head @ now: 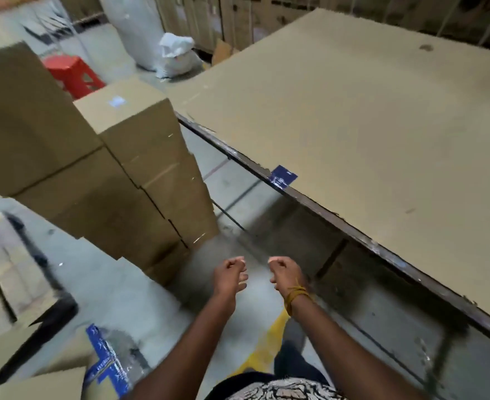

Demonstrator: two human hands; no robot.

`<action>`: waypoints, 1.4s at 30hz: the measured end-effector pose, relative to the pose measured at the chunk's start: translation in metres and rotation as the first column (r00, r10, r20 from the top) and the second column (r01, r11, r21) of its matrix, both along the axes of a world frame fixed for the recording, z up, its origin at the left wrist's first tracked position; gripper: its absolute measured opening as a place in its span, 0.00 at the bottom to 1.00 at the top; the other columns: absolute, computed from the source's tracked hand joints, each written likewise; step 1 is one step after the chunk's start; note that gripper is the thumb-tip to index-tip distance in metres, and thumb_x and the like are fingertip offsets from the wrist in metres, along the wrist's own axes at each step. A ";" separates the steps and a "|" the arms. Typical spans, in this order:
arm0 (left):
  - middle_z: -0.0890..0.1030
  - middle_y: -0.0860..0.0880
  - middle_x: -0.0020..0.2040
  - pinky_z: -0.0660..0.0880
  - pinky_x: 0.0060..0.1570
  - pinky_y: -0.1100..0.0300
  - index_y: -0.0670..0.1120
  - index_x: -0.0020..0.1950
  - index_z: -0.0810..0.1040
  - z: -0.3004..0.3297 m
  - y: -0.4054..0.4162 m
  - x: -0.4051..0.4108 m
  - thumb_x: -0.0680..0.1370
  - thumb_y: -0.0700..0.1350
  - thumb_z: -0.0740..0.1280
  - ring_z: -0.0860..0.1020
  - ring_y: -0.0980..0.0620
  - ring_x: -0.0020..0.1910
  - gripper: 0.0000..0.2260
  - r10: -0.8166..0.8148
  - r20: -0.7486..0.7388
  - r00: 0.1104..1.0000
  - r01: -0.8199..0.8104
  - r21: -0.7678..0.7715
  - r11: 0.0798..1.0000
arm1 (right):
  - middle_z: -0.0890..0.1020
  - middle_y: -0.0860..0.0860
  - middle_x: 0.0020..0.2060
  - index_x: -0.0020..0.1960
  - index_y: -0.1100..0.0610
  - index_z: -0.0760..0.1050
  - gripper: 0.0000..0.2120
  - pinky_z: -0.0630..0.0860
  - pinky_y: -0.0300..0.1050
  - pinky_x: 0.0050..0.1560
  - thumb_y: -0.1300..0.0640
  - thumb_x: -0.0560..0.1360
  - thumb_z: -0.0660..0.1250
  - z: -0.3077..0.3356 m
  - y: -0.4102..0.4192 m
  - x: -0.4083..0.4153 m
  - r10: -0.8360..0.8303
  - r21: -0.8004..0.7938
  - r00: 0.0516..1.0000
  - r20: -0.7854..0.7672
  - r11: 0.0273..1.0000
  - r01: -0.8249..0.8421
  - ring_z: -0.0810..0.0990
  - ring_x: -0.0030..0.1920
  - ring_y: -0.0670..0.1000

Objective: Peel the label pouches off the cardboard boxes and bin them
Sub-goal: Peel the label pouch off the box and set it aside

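My left hand and my right hand hang side by side in the air above the floor, fingers curled, nothing visible in either. Stacked cardboard boxes stand ahead on the left; the top of one carries a small pale label. At the lower left an open carton holds crumpled clear and blue plastic pouches. A blue sticker clings to the near edge of the table. The view is blurred by motion.
A wide table covered in cardboard sheet fills the right side, its dark rim running diagonally. A red plastic stool and white sacks stand at the back. A yellow line marks the grey floor.
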State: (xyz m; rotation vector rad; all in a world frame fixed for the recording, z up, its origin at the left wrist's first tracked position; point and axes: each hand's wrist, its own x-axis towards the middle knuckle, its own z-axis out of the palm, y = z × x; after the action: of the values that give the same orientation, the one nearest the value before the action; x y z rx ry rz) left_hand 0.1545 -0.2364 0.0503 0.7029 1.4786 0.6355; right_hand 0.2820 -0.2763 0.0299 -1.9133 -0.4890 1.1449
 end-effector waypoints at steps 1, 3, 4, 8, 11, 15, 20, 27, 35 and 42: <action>0.76 0.46 0.38 0.67 0.29 0.63 0.43 0.55 0.78 0.006 0.010 -0.003 0.81 0.37 0.63 0.72 0.53 0.28 0.05 0.038 0.008 0.999 -0.038 0.016 0.999 | 0.79 0.51 0.34 0.39 0.52 0.78 0.07 0.71 0.40 0.32 0.56 0.76 0.68 0.005 0.013 0.000 0.034 0.021 0.999 0.011 0.999 -0.034 0.77 0.30 0.50; 0.77 0.46 0.38 0.65 0.26 0.64 0.43 0.55 0.78 0.017 0.029 -0.006 0.81 0.36 0.63 0.71 0.54 0.29 0.06 0.103 0.017 0.995 -0.103 0.051 0.993 | 0.79 0.52 0.34 0.38 0.53 0.78 0.08 0.71 0.40 0.30 0.59 0.76 0.68 0.013 0.041 0.000 0.112 0.072 0.993 0.023 0.991 -0.113 0.77 0.31 0.50; 0.77 0.47 0.39 0.65 0.26 0.65 0.43 0.56 0.78 0.024 0.040 -0.006 0.82 0.37 0.63 0.72 0.53 0.30 0.06 0.122 0.015 0.992 -0.122 0.070 0.990 | 0.80 0.53 0.35 0.39 0.54 0.79 0.07 0.71 0.39 0.29 0.60 0.76 0.68 0.017 0.056 0.001 0.159 0.093 0.987 0.027 0.983 -0.161 0.76 0.31 0.50; 0.76 0.46 0.39 0.63 0.24 0.66 0.41 0.56 0.78 0.047 0.081 0.000 0.82 0.36 0.63 0.71 0.54 0.30 0.06 0.224 0.039 0.974 -0.227 0.161 0.961 | 0.80 0.53 0.37 0.48 0.60 0.80 0.04 0.71 0.34 0.27 0.61 0.77 0.67 0.039 0.117 0.011 0.297 0.154 0.954 0.023 0.942 -0.297 0.75 0.34 0.49; 0.76 0.45 0.39 0.64 0.25 0.65 0.39 0.58 0.79 0.066 0.108 0.006 0.82 0.36 0.63 0.71 0.54 0.29 0.07 0.294 0.057 0.954 -0.299 0.218 0.929 | 0.83 0.52 0.41 0.48 0.55 0.80 0.03 0.74 0.37 0.32 0.58 0.78 0.68 0.056 0.161 0.016 0.374 0.194 0.925 0.069 0.904 -0.380 0.78 0.36 0.48; 0.81 0.47 0.44 0.73 0.38 0.59 0.44 0.58 0.80 0.093 0.135 -0.001 0.82 0.40 0.65 0.77 0.52 0.39 0.07 0.399 0.054 0.915 -0.396 0.297 0.869 | 0.84 0.51 0.44 0.49 0.52 0.81 0.03 0.77 0.41 0.38 0.55 0.78 0.69 0.080 0.205 0.004 0.448 0.268 0.889 0.091 0.849 -0.455 0.81 0.41 0.50; 0.83 0.47 0.50 0.78 0.43 0.58 0.46 0.60 0.80 0.124 0.161 -0.037 0.82 0.42 0.64 0.81 0.51 0.46 0.09 0.539 0.025 0.842 -0.502 0.398 0.767 | 0.84 0.49 0.46 0.52 0.53 0.81 0.05 0.79 0.40 0.39 0.56 0.79 0.68 0.119 0.241 -0.033 0.554 0.382 0.832 0.030 0.762 -0.522 0.81 0.43 0.47; 0.83 0.49 0.55 0.79 0.47 0.59 0.50 0.61 0.79 0.177 0.177 -0.081 0.82 0.43 0.65 0.81 0.53 0.54 0.09 0.651 0.033 0.758 -0.552 0.565 0.614 | 0.83 0.49 0.43 0.51 0.50 0.80 0.03 0.75 0.41 0.39 0.55 0.78 0.69 0.168 0.278 -0.084 0.653 0.518 0.753 0.082 0.617 -0.592 0.79 0.41 0.49; 0.80 0.58 0.54 0.80 0.49 0.63 0.52 0.63 0.79 0.241 0.226 -0.159 0.81 0.47 0.66 0.79 0.59 0.55 0.10 0.695 -0.049 0.717 -0.382 0.806 0.452 | 0.82 0.45 0.44 0.50 0.46 0.79 0.02 0.79 0.43 0.42 0.51 0.78 0.68 0.229 0.324 -0.160 0.620 0.687 0.760 0.195 0.467 -0.557 0.81 0.47 0.50; 0.79 0.52 0.58 0.71 0.47 0.74 0.53 0.59 0.81 0.290 0.281 -0.267 0.79 0.48 0.68 0.77 0.60 0.55 0.09 0.835 -0.185 0.519 -0.138 0.946 0.295 | 0.80 0.47 0.51 0.53 0.46 0.78 0.04 0.74 0.32 0.45 0.51 0.78 0.68 0.276 0.383 -0.242 0.457 0.759 0.818 0.349 0.375 -0.533 0.78 0.47 0.41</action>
State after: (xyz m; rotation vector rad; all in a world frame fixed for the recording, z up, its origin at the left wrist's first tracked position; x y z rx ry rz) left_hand -0.1124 0.0443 0.3400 1.3171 2.1016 1.9758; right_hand 0.0401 0.1063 0.3055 -0.9296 -1.4636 0.8940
